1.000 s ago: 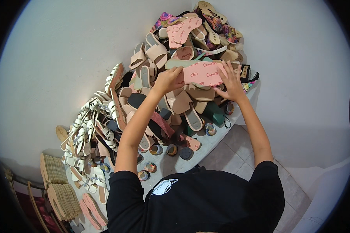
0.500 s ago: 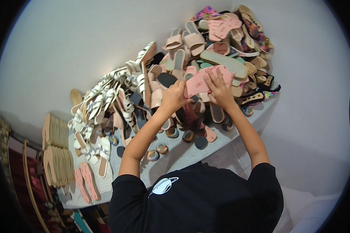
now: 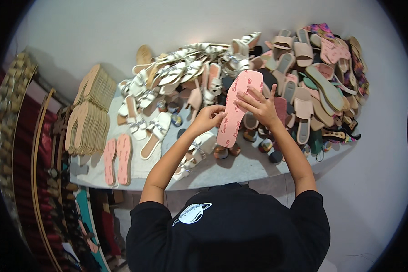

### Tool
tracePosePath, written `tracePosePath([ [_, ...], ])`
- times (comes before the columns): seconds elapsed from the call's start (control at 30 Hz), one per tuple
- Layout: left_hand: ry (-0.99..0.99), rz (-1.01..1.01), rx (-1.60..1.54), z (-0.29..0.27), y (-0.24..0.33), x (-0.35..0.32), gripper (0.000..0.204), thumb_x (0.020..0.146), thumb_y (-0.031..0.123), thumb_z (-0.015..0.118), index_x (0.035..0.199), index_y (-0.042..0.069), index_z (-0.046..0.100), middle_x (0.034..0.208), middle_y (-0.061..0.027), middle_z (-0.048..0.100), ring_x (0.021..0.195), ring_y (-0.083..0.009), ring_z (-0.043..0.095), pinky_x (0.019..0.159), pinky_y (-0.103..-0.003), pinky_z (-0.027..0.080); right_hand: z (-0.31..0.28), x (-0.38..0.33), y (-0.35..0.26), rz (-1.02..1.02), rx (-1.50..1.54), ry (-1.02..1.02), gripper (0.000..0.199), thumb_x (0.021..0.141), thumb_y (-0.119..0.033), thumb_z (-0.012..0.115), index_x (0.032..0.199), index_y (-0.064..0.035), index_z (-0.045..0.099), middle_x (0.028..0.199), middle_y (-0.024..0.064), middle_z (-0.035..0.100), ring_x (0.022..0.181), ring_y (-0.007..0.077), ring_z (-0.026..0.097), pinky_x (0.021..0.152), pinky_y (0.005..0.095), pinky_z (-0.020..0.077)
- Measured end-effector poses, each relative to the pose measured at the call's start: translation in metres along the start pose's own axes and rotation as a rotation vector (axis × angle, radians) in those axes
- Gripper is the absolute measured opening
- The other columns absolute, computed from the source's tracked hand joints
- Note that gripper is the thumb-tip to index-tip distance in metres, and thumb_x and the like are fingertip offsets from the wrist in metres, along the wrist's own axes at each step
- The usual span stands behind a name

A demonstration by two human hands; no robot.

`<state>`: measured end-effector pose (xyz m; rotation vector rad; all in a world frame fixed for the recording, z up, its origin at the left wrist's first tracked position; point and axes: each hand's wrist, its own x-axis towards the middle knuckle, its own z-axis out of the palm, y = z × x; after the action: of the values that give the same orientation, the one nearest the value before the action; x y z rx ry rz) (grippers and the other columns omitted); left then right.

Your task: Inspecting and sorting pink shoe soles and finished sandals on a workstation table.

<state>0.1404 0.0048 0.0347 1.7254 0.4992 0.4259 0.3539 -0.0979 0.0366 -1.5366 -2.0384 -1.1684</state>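
A pink printed shoe insole [image 3: 233, 127] is held up lengthwise over the table, its wider end pointing away from me. My left hand [image 3: 208, 119] is closed on its left edge near the middle, with some of the fingers hidden. Across the insole's upper face lie the spread fingers of my right hand [image 3: 260, 108], with the little finger lifted off to the side. Behind and right of the hands is a heap of beige slide sandals [image 3: 302, 97]; white strappy sandals [image 3: 177, 70] are piled to the left.
A matching pair of pink insoles [image 3: 123, 158] lies at the table's left, beside stacks of tan soles [image 3: 87, 127]. Loose white sandals [image 3: 155, 136] and round multicoloured heels [image 3: 221, 152] are on the grey tabletop [image 3: 167, 181]. A shelf of footwear [image 3: 13, 109] stands far left.
My view has swung left. The insole has turned from lying crosswise to pointing lengthwise and is nearer me. My left hand has shifted from its end to its side edge.
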Motion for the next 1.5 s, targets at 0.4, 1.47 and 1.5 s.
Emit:
tracePosePath([
  [0.4,0.346,-0.136,-0.088,-0.108,-0.057,-0.124,0.024,0.089,0.021,0.057,0.102,0.002,0.061,0.085,-0.0007,0.063,0.073,-0.0053,0.058,0.06,-0.023,0.051,0.021,0.04,-0.208,-0.54,0.607,-0.039,0.043,0.08,-0.022,0.053,0.123,-0.0278,0.052,0.129,-0.0082,0.049,0.125,0.0139,0.04,0.103,0.0651,-0.0073],
  [1.47,1.25,-0.296,0.617,-0.217,-0.152,-0.405,0.038,0.079,0.019,0.067,0.11,-0.001,0.059,0.098,-0.0133,0.057,0.086,-0.0259,0.056,0.08,-0.032,0.044,0.134,0.313,-0.431,-0.889,1.092,-0.57,0.089,0.058,-0.031,0.079,0.135,-0.0175,0.036,0.134,0.0059,0.041,0.128,0.0234,0.034,0.107,0.0559,0.0171],
  [1.5,1.257,-0.301,0.608,-0.216,-0.146,-0.405,0.038,0.079,0.019,0.067,0.11,-0.001,0.059,0.098,-0.0133,0.057,0.086,-0.0259,0.056,0.08,-0.032,0.044,0.141,0.319,-0.432,-0.847,1.109,-0.558,0.088,0.058,-0.028,0.079,0.134,-0.0177,0.037,0.134,0.006,0.041,0.128,0.0237,0.034,0.107,0.0555,0.0174],
])
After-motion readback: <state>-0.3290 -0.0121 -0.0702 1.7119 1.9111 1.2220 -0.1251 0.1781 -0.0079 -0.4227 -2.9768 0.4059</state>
